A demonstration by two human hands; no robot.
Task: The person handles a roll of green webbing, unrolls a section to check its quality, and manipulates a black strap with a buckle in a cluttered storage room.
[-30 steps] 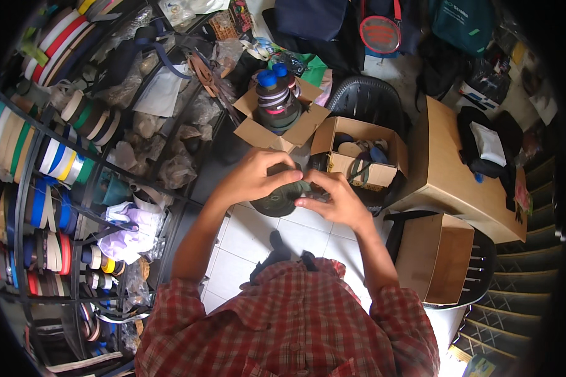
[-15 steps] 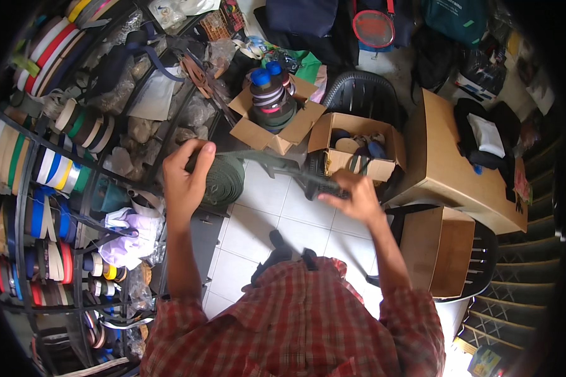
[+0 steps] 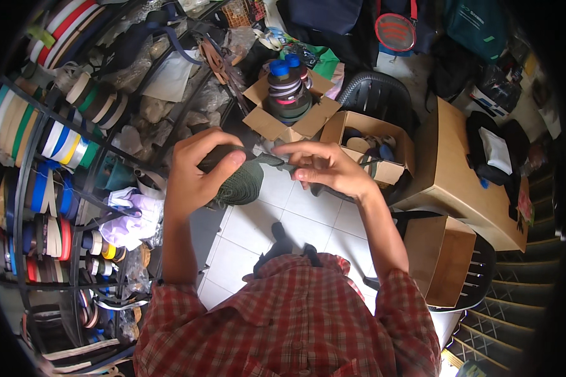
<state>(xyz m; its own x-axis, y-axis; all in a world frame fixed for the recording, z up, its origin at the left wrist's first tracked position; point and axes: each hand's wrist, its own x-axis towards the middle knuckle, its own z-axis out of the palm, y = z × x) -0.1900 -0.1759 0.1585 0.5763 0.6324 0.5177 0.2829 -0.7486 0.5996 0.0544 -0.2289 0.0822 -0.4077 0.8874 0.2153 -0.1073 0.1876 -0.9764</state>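
Observation:
A coiled roll of dark green webbing [image 3: 242, 186] hangs from my left hand [image 3: 198, 169], whose fingers and thumb close round its upper part. From the top of the roll a short loose length of the webbing runs across to my right hand [image 3: 334, 169]. There my thumb and fingers pinch it, a little apart from the left hand. Some of the strap looks folded or twisted between the hands; its end is hidden. Both forearms reach up from red plaid sleeves.
Racks at the left hold several rolls of coloured webbing [image 3: 63, 147]. Ahead stand an open carton [image 3: 267, 124] with stacked rolls and another box [image 3: 393, 173] of rolls on a black chair [image 3: 377, 94]. Cardboard boxes [image 3: 437, 261] stand at the right. White floor tiles [image 3: 302, 220] lie below.
My right hand has moved left, closer to my left hand, and the stretch of webbing between them is shorter. The left hand and roll have shifted slightly right in view.

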